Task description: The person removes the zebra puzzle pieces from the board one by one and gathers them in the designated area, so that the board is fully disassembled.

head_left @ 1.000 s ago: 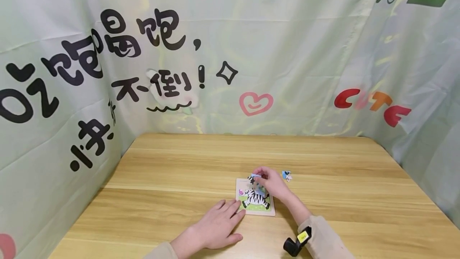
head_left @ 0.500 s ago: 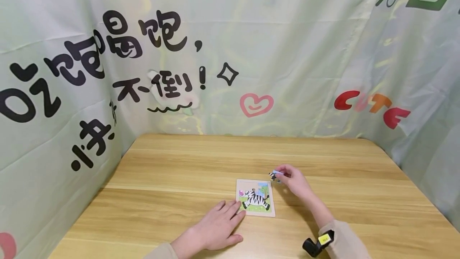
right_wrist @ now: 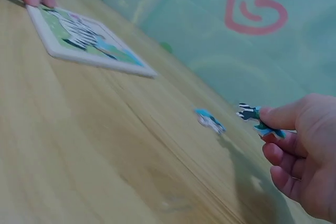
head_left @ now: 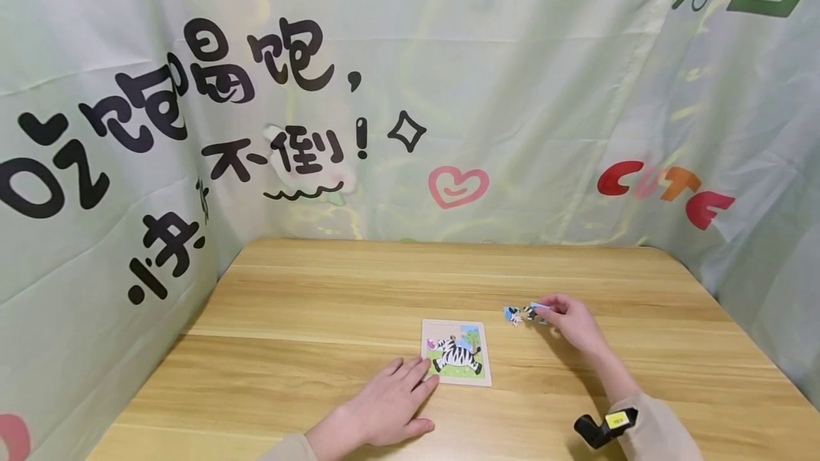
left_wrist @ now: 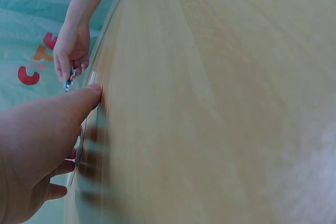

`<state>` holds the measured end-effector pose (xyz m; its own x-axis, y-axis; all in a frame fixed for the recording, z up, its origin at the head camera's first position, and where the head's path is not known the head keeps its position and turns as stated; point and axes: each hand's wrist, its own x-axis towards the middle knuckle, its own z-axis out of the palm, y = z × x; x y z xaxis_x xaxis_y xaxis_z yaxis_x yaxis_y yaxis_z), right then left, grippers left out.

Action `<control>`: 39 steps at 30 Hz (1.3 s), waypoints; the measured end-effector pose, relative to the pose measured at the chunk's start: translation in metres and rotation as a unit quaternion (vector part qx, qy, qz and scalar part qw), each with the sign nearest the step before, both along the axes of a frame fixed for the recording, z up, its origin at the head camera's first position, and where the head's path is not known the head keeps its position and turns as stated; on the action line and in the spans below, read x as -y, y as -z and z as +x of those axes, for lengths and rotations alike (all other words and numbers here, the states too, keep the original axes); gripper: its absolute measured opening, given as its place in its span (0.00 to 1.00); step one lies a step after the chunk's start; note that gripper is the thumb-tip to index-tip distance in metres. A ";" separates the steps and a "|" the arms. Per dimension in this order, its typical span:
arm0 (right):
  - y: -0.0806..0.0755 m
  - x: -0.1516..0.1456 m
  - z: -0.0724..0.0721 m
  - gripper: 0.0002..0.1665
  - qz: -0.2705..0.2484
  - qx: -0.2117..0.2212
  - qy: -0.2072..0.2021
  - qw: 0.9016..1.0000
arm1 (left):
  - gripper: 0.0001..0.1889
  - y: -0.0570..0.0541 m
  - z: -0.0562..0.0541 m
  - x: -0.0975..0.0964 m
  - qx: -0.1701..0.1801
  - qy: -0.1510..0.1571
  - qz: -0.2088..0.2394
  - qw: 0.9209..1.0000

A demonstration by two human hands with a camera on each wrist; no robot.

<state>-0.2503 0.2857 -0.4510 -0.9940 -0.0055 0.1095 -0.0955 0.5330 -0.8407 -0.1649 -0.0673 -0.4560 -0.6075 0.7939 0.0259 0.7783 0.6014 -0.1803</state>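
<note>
A square puzzle board with a zebra picture lies near the middle of the table; its upper left part shows bare backing. My left hand lies flat beside it, fingertips on its lower left corner. Between thumb and fingers, my right hand pinches a puzzle piece with black-and-white stripes and blue and green on it. That piece is held right of the board, just above the table. A second, loose puzzle piece, blue and white, lies on the table close to the left of the held one.
The wooden table extends around the board on all sides. Printed fabric hangs behind it and at both sides. A black wrist camera sits on the right sleeve, low over the table.
My right hand has moved right, from above the board to beside the loose piece, carrying the striped piece away. The left hand has stayed at the board's corner.
</note>
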 end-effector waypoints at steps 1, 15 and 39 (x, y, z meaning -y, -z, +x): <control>0.000 -0.003 -0.001 0.15 0.004 0.002 0.003 1.000 | 0.35 0.000 0.000 0.000 -0.001 0.000 -0.001 1.000; 0.006 -0.011 -0.006 0.09 0.096 -0.023 0.009 0.995 | 0.35 -0.002 0.001 -0.001 0.001 -0.005 0.001 1.000; 0.010 -0.003 -0.009 0.08 0.180 -0.032 0.034 0.983 | 0.35 0.001 0.001 -0.001 -0.009 -0.003 -0.003 1.000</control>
<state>-0.2588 0.2888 -0.4610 -0.9845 0.0111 0.1748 -0.0958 0.8016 -0.5901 -0.1641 -0.0665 -0.4571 -0.6115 0.7906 0.0325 0.7714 0.6048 -0.1977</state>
